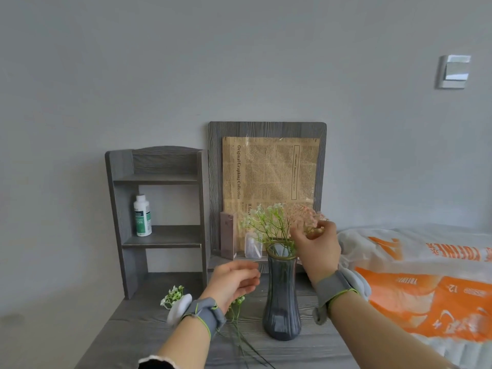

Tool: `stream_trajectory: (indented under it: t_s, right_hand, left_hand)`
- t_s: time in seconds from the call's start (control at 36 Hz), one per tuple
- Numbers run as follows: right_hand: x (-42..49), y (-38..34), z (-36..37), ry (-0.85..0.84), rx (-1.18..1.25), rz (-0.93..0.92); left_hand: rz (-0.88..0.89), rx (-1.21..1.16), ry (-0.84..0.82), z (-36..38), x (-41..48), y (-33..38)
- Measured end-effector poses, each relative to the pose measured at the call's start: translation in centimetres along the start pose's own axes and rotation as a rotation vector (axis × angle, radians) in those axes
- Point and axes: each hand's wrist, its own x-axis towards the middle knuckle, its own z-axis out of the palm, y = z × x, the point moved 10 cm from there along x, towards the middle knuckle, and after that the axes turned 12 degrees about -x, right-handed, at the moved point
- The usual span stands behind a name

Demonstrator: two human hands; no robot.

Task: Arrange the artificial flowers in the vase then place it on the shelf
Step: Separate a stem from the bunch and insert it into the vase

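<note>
The wall point(239, 62) in front of me is plain grey-blue under soft, even light. A light switch point(454, 71) sits high on it at my right. Below stands a grey wood-grain table point(300, 355). At its back a grey board point(266, 129) leans on the wall, with newspaper-print paper point(269, 169) on its front.

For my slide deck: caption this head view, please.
Right hand pinches pink flowers above the grey vase holding white sprigs; left hand hovers open beside it.
</note>
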Motion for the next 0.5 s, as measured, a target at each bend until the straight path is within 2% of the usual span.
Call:
stream_trajectory:
  t_s: [0.11,0.31,0.5]
  right_hand:
    - [0.2,0.5,-0.4,0.063,-0.03,0.047]
    - [0.8,2.4,0.9,-0.018,-0.007,0.098]
    - [0.2,2.9,0.5,-0.004,0.014,0.115]
  left_hand:
    - [-0.007,-0.002,0.002,-0.4,0.1,-0.2]
    - [0.0,0.005,0.018,-1.0,0.2,-0.4]
    - [-0.008,0.017,0.02,-1.0,0.2,-0.7]
